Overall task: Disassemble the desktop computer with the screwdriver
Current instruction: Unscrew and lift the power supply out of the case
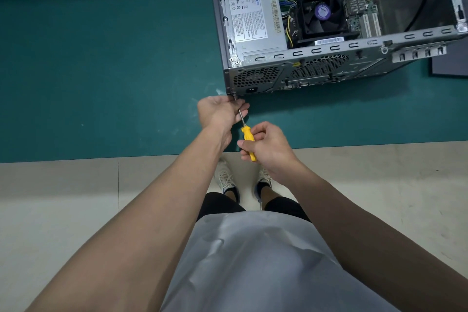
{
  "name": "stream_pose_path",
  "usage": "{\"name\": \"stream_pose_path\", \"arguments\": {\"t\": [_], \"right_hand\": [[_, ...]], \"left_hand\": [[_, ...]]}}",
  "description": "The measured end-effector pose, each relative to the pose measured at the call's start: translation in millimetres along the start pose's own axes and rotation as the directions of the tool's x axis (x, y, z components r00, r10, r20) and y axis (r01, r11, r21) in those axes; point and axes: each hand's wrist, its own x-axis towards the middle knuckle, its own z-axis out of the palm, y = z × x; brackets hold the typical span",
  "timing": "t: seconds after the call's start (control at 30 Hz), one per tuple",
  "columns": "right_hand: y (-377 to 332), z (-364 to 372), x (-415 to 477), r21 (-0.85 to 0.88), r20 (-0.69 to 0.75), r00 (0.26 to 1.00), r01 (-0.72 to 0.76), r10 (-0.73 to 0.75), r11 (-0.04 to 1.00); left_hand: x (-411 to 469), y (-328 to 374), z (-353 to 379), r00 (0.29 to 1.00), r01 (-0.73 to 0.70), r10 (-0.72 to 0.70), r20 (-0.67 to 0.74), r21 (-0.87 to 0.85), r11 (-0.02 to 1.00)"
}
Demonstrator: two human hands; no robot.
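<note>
An open desktop computer case (298, 76) lies on its side on the green table, its rear panel facing me. Inside sit a grey power supply (255, 11) and a black cooler fan (323, 12). My right hand (268, 149) grips the yellow handle of a screwdriver (247, 140). Its metal shaft points up to the case's lower left rear corner. My left hand (220, 111) pinches the shaft near the tip, right at that corner. The tip itself is hidden by my fingers.
The green table (101, 71) ends at a front edge just below my hands. A dark flat panel (450, 66) lies at the right, behind the case. Beyond the edge are the pale floor tiles, my shoes and legs.
</note>
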Motion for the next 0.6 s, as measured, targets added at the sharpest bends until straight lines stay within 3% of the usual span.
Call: {"name": "stream_pose_path", "arguments": {"t": [0.2, 0.47, 0.6], "right_hand": [[-2, -6, -2, 0.170, 0.214, 0.972, -0.130, 0.092, 0.977], [1, 5, 2, -0.070, -0.041, 0.999, 0.033, -0.036, 0.997], [6, 5, 5, -0.287, -0.118, 0.982, 0.108, -0.147, 0.952]], "left_hand": [[2, 0, -1, 0.998, 0.018, -0.017, 0.057, -0.033, 0.999], [2, 0, 4, 0.998, 0.003, -0.007, -0.068, -0.058, 0.998], [5, 0, 6, 0.993, 0.013, -0.020, -0.115, -0.054, 0.998]]}}
